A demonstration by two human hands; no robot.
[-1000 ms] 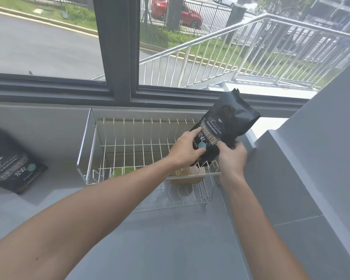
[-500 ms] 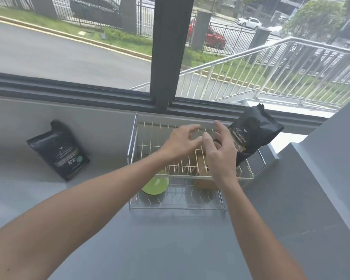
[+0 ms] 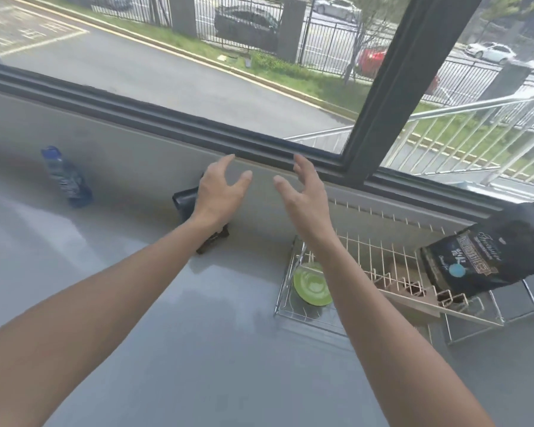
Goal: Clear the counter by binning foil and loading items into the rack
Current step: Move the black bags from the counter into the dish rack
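Observation:
A white wire rack stands on the grey counter at the right. One black pouch leans upright in the rack's right end. A green plate and a brown wooden piece lie in it too. A second black pouch leans against the back wall, mostly hidden behind my left hand. That hand is open, fingers spread, just in front of this pouch. My right hand is open beside it, above the rack's left edge, holding nothing.
A blue packet stands against the back wall at the left. A dark window frame runs above the low grey wall behind the counter. A grey side wall rises at the far right past the rack.
Both hands have let go of the pouch in the rack and moved left toward the second pouch by the wall. The view has swung left, bringing the blue packet into sight.

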